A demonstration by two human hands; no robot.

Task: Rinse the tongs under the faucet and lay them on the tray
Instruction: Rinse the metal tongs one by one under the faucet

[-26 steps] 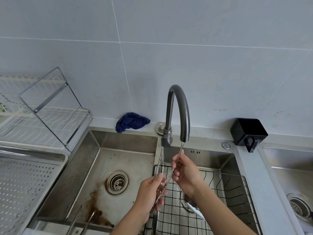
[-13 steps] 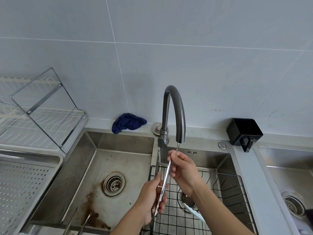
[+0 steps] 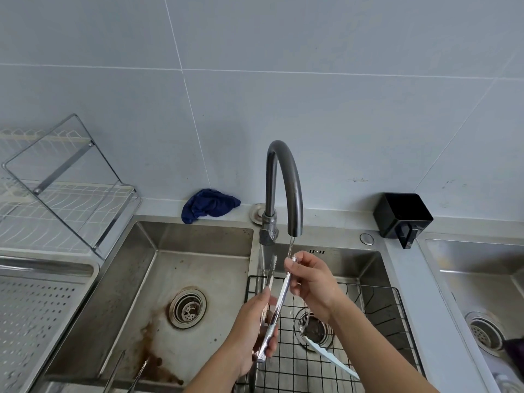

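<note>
Left hand [image 3: 249, 334] and right hand [image 3: 312, 282] both grip one tongs [image 3: 279, 302] under one faucet [image 3: 283, 180]; possibly second tongs [image 3: 141, 371] lie lower left.

Sink counter [image 3: 334, 220], back ledge
Blue rag [image 3: 209, 205], black holder [image 3: 402, 214] on it, well apart (dish rack [image 3: 65, 199] far left).

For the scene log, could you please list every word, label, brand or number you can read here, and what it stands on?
None can be read.
The faucet, tongs and black holder show no lettering.
The small dark marks on the sink wall look like slots, too small to tell.
</note>
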